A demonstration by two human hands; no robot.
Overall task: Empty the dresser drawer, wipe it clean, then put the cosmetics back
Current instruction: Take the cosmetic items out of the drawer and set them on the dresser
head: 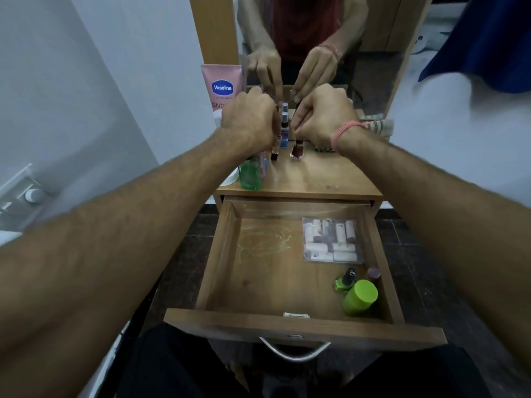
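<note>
Head view, read left to right: a pink Vaseline tube stands by the mirror and a clear green bottle at the wooden dresser top's left edge. The left hand pinches a slim dark-based lipstick tube, setting it upright; beside it the right hand pinches the cap of a dark red nail polish bottle resting on the top. Below, the open wooden drawer holds a clear packet of pale tubes, a green nail polish bottle, a lime-capped jar and a mauve-capped item. Releasing each piece only once it stands steady should prevent toppling its neighbours; emptying appears partly done.
</note>
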